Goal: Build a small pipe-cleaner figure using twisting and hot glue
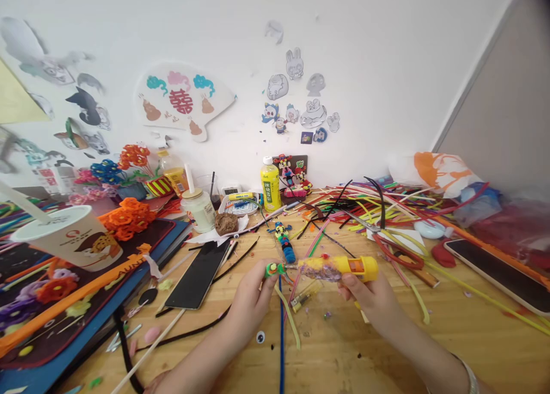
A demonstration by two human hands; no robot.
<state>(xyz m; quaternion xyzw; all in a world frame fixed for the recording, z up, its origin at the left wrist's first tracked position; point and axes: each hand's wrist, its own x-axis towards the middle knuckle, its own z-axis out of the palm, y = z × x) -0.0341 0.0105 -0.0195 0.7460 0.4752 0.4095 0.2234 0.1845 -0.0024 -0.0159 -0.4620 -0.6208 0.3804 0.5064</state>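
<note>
My left hand (251,294) pinches a small green pipe cleaner piece (274,270) with yellow and red spots. My right hand (365,294) is wrapped round a yellow hot glue gun (337,267), its barrel smeared with purple and its nozzle pointing left. The nozzle tip meets or nearly meets the green piece; I cannot tell if they touch. Just behind them a blue pipe cleaner figure (283,242) with a colourful head lies on the wooden table (326,348). A blue pipe cleaner (281,337) runs toward me beneath the hands, beside a pale yellow-green strip (289,318).
A black phone (197,275) lies left of my hands, near a paper cup (71,239) with a straw. Behind stand a yellow drink bottle (270,185) and a glass jar (198,211). Scissors (365,222) and heaped pipe cleaners (344,202) lie right, near another phone (498,274).
</note>
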